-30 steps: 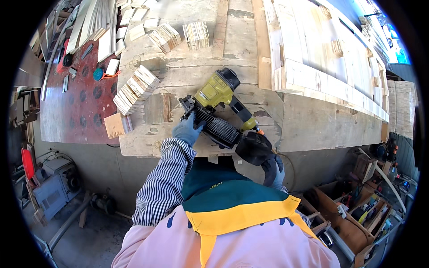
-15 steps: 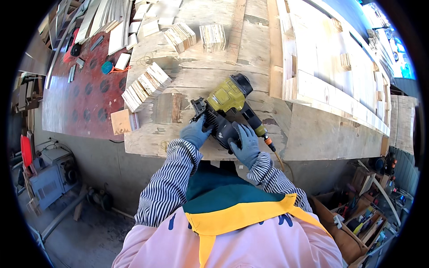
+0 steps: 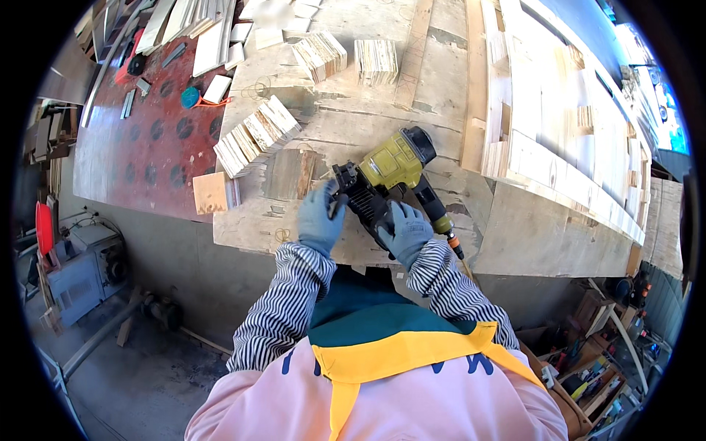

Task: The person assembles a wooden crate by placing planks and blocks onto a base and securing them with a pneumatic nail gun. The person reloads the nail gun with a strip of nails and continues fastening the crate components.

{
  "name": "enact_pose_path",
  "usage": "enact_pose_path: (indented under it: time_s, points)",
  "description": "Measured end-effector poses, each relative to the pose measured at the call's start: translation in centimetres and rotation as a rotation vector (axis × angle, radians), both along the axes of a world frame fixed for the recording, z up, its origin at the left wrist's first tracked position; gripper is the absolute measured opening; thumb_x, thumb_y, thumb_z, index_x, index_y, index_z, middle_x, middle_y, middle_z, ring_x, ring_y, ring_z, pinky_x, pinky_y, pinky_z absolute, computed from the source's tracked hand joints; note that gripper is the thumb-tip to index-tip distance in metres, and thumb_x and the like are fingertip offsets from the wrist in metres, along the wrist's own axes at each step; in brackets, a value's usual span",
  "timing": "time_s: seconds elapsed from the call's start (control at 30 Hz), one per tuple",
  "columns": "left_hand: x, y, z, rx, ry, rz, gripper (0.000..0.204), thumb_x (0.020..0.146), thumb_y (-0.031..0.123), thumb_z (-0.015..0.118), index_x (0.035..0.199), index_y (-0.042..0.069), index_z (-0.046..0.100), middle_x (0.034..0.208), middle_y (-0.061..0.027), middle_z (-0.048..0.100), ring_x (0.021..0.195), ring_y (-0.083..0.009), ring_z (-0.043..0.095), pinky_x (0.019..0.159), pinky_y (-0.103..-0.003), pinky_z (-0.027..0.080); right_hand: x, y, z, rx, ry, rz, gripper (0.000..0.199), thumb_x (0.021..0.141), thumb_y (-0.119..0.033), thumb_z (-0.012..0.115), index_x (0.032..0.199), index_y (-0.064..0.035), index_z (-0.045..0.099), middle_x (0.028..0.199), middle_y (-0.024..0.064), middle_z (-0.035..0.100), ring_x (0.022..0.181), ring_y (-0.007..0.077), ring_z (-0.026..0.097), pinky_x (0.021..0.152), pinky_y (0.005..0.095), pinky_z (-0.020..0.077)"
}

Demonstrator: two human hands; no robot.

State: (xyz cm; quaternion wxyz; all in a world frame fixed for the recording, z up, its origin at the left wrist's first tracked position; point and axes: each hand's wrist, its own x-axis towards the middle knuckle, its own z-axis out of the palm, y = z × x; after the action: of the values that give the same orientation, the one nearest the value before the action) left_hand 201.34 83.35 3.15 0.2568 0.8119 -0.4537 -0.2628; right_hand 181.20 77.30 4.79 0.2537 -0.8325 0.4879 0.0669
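Observation:
A yellow-green and black coil nail gun [image 3: 390,163] lies on its side on the worn wooden bench, its black nose toward the left. An orange fitting [image 3: 454,242] joins a hose to the end of its handle. My right hand [image 3: 407,231], in a grey-blue glove, curls over the black magazine at the near side of the gun. Close beside the nose and feed area, my left hand [image 3: 321,218] has its fingers stretched out and the thumb apart. Whether its fingertips touch the gun is hard to see. Striped sleeves cover both forearms.
Stacks of short wood blocks [image 3: 257,137] stand left of and beyond the gun. A pale slatted wooden frame [image 3: 559,176] lies at the right. A red board [image 3: 147,147] at the left bears a teal tape roll [image 3: 190,98]. An open toolbox [image 3: 588,389] sits low at right.
My left hand has drawn back slightly from the gun's nose and straightened its fingers. The right hand stays at the magazine. The whole view has shifted a little.

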Motion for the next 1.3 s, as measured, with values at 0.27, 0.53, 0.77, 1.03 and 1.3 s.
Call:
enact_pose_path:
  time_s: [0.27, 0.53, 0.77, 1.03, 1.3]
  points:
    - [-0.6, -2.4, -5.7, -0.019, 1.003, 0.129, 0.026, 0.091, 0.02, 0.062, 0.108, 0.0, 0.064, 0.099, -0.0113, 0.066, 0.085, -0.0193, 0.063, 0.075, -0.03, 0.051, -0.1, -0.8, -0.4, 0.026, -0.011, 0.033, 0.056, 0.085, -0.04, 0.061, 0.131, -0.0091, 0.05, 0.128, 0.0133, 0.055, 0.116, 0.0312, 0.053, 0.096, 0.0432, 0.0449]
    - [-2.7, -3.0, -3.4, 0.094, -0.03, 0.228, 0.055, 0.082, 0.037, 0.068, 0.129, 0.013, 0.052, 0.134, -0.0143, 0.045, 0.129, -0.0354, 0.035, 0.107, -0.047, 0.028, 0.0, -0.7, -1.0, -0.017, -0.071, -0.003, 0.046, 0.086, -0.029, 0.057, 0.126, -0.0082, 0.054, 0.121, 0.0127, 0.059, 0.112, 0.0289, 0.056, 0.094, 0.0428, 0.0458]
    - [-1.7, -3.5, -5.6, 0.304, -0.068, 0.022, 0.049, 0.087, 0.047, 0.057, 0.126, 0.017, 0.055, 0.135, -0.0143, 0.045, 0.13, -0.0365, 0.033, 0.109, -0.051, 0.022, 0.1, -0.8, -0.9, 0.007, -0.069, 0.001, 0.048, 0.085, -0.031, 0.059, 0.126, -0.0072, 0.053, 0.121, 0.0133, 0.059, 0.112, 0.0298, 0.055, 0.094, 0.0423, 0.0455]
    - [-2.2, -3.3, -5.8, 0.38, -0.089, 0.007, 0.048, 0.089, 0.048, 0.053, 0.13, 0.023, 0.051, 0.144, -0.0121, 0.034, 0.136, -0.039, 0.023, 0.109, -0.062, 0.011, 0.5, -1.6, -0.2, 0.106, -0.119, -0.057, 0.047, 0.087, -0.037, 0.057, 0.124, -0.0078, 0.055, 0.122, 0.0171, 0.058, 0.11, 0.0331, 0.056, 0.096, 0.0437, 0.0444]
    - [-2.3, -3.1, -5.7, 0.31, -0.165, -0.02, 0.046, 0.091, 0.048, 0.049, 0.13, 0.024, 0.053, 0.143, -0.0114, 0.038, 0.137, -0.0359, 0.023, 0.112, -0.057, 0.007, 6.1, -6.4, 1.3, 0.435, 0.316, -0.046, 0.079, 0.085, -0.069, 0.045, 0.12, 0.0012, 0.054, 0.118, 0.0215, 0.061, 0.113, 0.032, 0.058, 0.097, 0.0393, 0.045]
